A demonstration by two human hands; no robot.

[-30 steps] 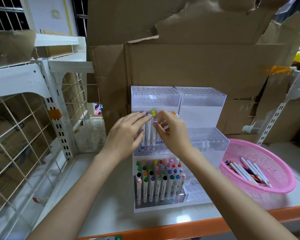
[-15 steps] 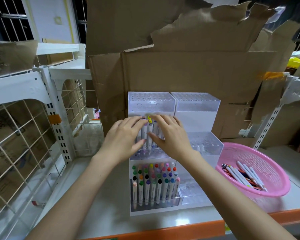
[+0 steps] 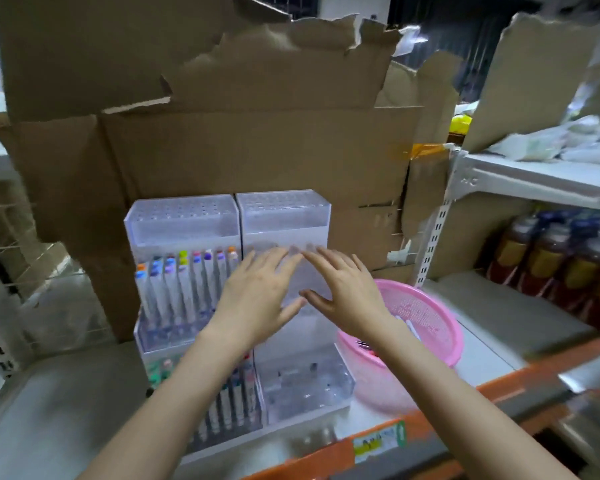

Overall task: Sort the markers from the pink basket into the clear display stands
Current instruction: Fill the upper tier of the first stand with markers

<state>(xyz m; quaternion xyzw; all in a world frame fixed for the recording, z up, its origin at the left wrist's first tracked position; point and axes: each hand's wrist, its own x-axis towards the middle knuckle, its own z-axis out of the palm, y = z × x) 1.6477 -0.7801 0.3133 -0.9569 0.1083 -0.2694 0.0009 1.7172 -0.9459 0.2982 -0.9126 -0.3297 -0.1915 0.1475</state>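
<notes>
Two clear stepped display stands sit side by side against the cardboard. The left stand (image 3: 184, 216) holds a row of markers (image 3: 184, 282) on its middle step and more markers (image 3: 229, 396) on its bottom step. The right stand (image 3: 284, 213) looks bare of markers. My left hand (image 3: 257, 299) and my right hand (image 3: 343, 289) hover with spread fingers in front of the right stand's middle step, holding nothing. The pink basket (image 3: 433, 317) stands to the right; my right forearm hides most of its contents.
Torn cardboard boxes (image 3: 250, 147) rise behind the stands. A white shelf upright (image 3: 433, 230) stands right of the basket, with bottles (image 3: 555, 261) beyond it. The shelf's orange front edge (image 3: 326, 452) runs below. White wire racking (image 3: 0, 271) is at the left. The image is blurred.
Both hands have left the markers on the left stand's middle step and moved right, in front of the right stand. The view has swung right, bringing the bottles in.
</notes>
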